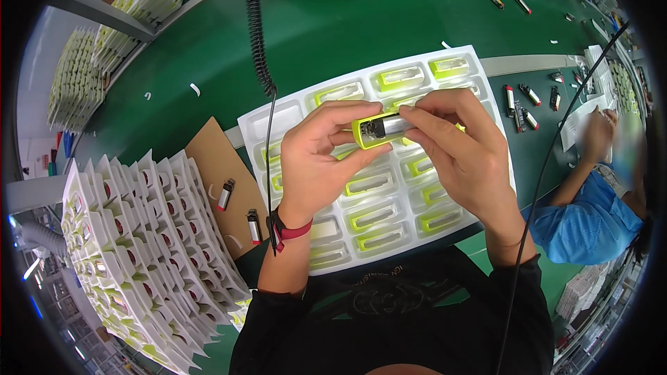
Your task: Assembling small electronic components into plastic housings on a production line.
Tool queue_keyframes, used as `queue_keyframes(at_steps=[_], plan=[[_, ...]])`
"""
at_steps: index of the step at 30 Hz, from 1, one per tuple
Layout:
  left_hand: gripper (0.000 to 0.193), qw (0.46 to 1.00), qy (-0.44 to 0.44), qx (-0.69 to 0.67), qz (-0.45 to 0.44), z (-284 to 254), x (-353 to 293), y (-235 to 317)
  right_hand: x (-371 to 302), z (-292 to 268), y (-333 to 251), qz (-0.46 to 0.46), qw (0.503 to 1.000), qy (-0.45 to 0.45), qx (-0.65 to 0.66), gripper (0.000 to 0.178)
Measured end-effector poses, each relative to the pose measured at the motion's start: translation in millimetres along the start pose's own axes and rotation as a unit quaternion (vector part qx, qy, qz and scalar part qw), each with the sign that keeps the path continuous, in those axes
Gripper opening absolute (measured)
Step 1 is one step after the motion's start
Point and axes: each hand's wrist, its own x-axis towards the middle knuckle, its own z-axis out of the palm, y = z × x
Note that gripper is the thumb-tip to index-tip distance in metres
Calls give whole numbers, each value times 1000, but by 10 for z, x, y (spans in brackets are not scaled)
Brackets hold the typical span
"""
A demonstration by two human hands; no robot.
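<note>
1 yellow-green shell (pixel 358 133) is gripped btwn L-hand (pixel 316 156) thumb & fingers, above the tray; 1 silver/blk module (pixel 394 126) inside it is pinched by R hand (pixel 467 149). View is crossed by 2 blk cables: 1 partly coiled (pixel 255 28), over tray's L side, 1 thin (pixel 544 184), over R arm. Below: 1 wht tray (pixel 288 112) of similar shells, exact no. blocked by hands. To L, 2 loose modules (pixel 224 194) are seen on 1 brown board (pixel 208 142), by 1 tray stack (pixel 149 257). To R, min. 5 dark modules (pixel 531 94); 1 blue-sleeved co-worker (pixel 590 219) is seen beyond.
</note>
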Motion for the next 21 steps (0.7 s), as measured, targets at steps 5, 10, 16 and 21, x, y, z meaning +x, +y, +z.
queue_keyframes(at_steps=[5,10,16,21], plan=[[45,1000,9,-27,9,29,-10,-24,-2,58,-14,-4,999,31,-9,34],[44,996,51,-63,27,118,-13,-15,22,140,-55,59,990,127,24,35],[42,988,95,-66,99,191,-12,-90,37,298,-78,101,971,207,60,36],[43,983,116,-66,126,221,-17,-99,53,351,-74,92,967,229,56,30]])
